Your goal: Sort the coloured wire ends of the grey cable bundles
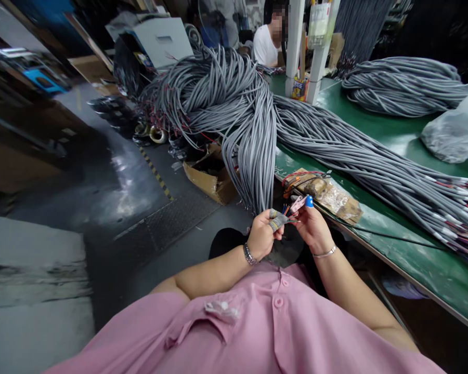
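My left hand (260,240), with grey knitted covers on its fingers, is closed around the wire end of a cable. Thin coloured wires (286,210) fan out from its fingertips toward the other hand. My right hand (315,228) wears a blue cover on its thumb tip and pinches a small pale pink piece (297,204), whose kind is too small to make out. Both hands nearly meet in front of my lap. Just beyond them, a thick bundle of grey cables (253,150) hangs over the table edge, its lower ends partly hidden by my left hand.
More grey cables (359,150) stretch along the green table (407,267). A taped wooden block (331,197) lies at its near edge. A coiled cable bundle (407,85) and a plastic bag (456,130) sit farther back. A cardboard box (210,179) stands below; a person (265,44) sits beyond.
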`<state>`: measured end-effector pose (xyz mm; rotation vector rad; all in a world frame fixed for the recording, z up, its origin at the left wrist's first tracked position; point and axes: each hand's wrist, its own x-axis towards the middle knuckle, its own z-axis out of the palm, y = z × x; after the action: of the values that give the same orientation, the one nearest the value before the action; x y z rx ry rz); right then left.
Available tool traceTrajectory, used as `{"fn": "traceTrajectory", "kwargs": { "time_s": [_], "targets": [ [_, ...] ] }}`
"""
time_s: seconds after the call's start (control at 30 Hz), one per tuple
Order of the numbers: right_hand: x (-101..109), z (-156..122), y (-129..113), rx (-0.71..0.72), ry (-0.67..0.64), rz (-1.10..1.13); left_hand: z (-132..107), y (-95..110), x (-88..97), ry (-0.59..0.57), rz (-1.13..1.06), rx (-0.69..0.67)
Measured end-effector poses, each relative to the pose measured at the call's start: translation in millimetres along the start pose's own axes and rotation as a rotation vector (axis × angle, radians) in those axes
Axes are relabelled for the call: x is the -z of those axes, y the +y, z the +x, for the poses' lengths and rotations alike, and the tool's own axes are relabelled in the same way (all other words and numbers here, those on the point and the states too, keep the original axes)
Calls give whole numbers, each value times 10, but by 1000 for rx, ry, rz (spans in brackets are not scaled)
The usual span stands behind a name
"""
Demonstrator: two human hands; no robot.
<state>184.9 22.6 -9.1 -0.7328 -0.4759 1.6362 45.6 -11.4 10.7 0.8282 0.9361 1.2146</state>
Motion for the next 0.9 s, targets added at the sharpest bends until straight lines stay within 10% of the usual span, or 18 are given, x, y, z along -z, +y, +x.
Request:
{"fn": "traceTrajectory", "kwargs": {
  "time_s": [0.9],
  "targets": [
    [48,22,21,17,-36,39,-31,62,-35,31,-103,40]
  ]
}}
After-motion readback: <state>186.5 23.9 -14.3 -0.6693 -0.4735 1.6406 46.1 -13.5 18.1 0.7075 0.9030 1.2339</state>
